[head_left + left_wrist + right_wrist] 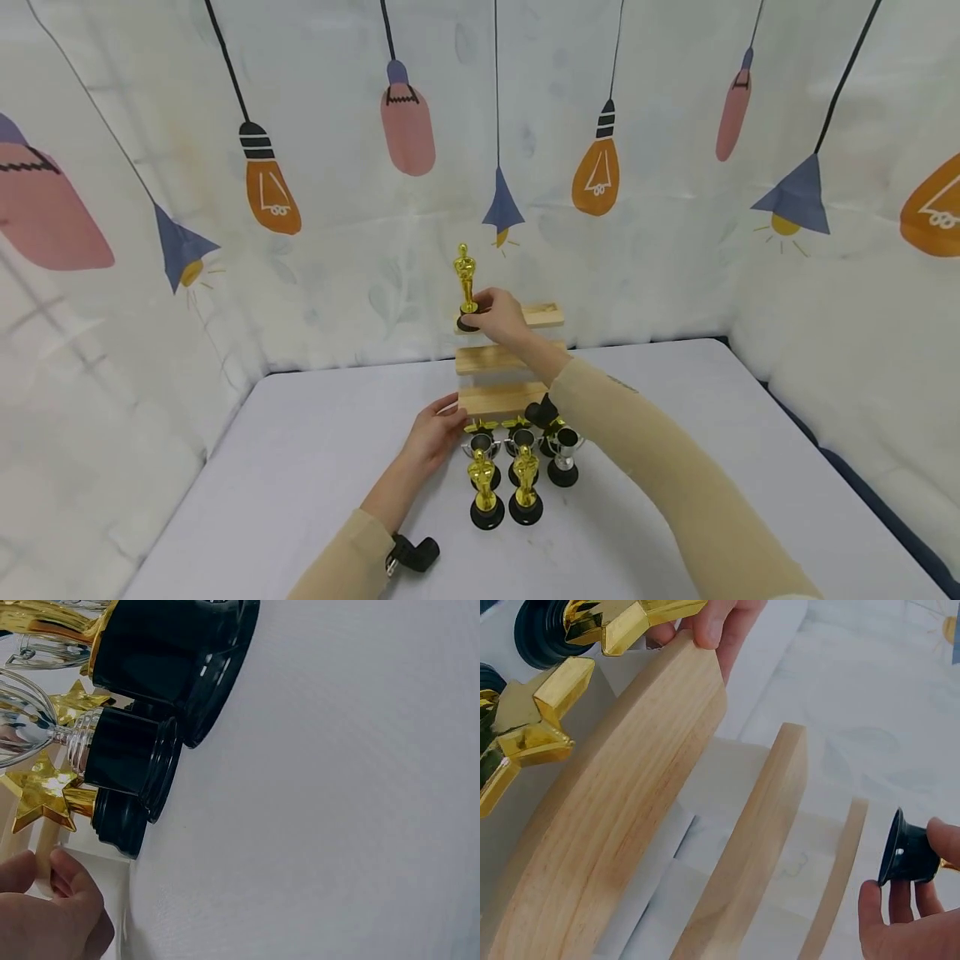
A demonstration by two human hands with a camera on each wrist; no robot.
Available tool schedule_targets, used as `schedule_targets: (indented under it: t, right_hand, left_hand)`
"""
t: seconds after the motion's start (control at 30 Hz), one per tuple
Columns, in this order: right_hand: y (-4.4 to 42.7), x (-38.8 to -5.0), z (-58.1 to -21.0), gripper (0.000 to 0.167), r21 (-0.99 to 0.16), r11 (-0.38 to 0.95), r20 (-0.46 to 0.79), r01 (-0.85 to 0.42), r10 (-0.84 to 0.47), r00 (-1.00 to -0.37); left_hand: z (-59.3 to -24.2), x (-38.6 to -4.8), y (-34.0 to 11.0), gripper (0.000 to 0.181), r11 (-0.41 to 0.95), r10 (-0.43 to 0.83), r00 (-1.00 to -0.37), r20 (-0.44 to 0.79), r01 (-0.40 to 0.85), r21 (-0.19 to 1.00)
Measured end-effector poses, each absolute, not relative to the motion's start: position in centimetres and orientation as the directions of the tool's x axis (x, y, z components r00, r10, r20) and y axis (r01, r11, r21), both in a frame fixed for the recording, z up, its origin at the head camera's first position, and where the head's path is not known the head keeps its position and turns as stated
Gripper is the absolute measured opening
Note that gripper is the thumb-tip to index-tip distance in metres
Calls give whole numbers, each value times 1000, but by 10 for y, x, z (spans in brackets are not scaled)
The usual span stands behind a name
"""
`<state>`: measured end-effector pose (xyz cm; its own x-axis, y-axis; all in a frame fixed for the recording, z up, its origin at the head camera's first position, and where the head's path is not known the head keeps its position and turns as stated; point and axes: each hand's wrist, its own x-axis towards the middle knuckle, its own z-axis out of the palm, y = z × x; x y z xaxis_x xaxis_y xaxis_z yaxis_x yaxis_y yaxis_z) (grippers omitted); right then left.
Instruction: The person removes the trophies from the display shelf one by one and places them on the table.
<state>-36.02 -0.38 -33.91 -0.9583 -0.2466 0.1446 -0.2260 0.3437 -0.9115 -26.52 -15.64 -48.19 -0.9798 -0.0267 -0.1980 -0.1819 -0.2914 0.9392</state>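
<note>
My right hand (504, 318) grips a gold figurine trophy (466, 275) by its black base, upright at the left end of the top wooden step (543, 315). In the right wrist view that base (909, 851) appears apart from the top board (840, 877), between thumb and fingers. Lower down, my left hand (433, 435) pinches the left end of the bottom wooden step (495, 402). Thumb and fingers lie on either side of the board in the left wrist view. In front stand two more gold figurine trophies (483, 483), silver cup trophies (566, 454) and gold star trophies (43, 791).
The middle wooden step (487, 359) lies between the other two on a white stand. A white-covered table (315, 467) extends to both sides. Behind it hangs a pale cloth (337, 292) printed with lamps.
</note>
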Motion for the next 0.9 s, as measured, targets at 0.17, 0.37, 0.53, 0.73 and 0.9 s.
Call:
schedule_targets:
  t: [0.17,0.37,0.53,0.73,0.9]
  right_hand:
    - [2,-357,-338,42,-908,349,141,-231,-263,-954]
    - [14,-350,-332,43,-909,348,137,-227,-264,-955]
    - [26,-345,-331,43,-899,378,126,-220,-259,-958]
    - [44,-340,-330,42,-897,385,126,-219,-252,-960]
    - [55,-333,-330,43,-893,388,129,-226,-260,-957]
  left_hand:
    - [-484,-266,-159,53,-281,-30,-978,-204,-188,941]
    - [-484,-267,-158,53,-283,-35,-977,-208,-190,940]
    - [-484,-266,-157,53,-292,-30,-977,-210,-193,937]
    - [-483,-265,-158,53,-269,-30,-978,-207,-192,944]
    - [-484,-266,-158,52,-264,-34,-977,-211,-195,945]
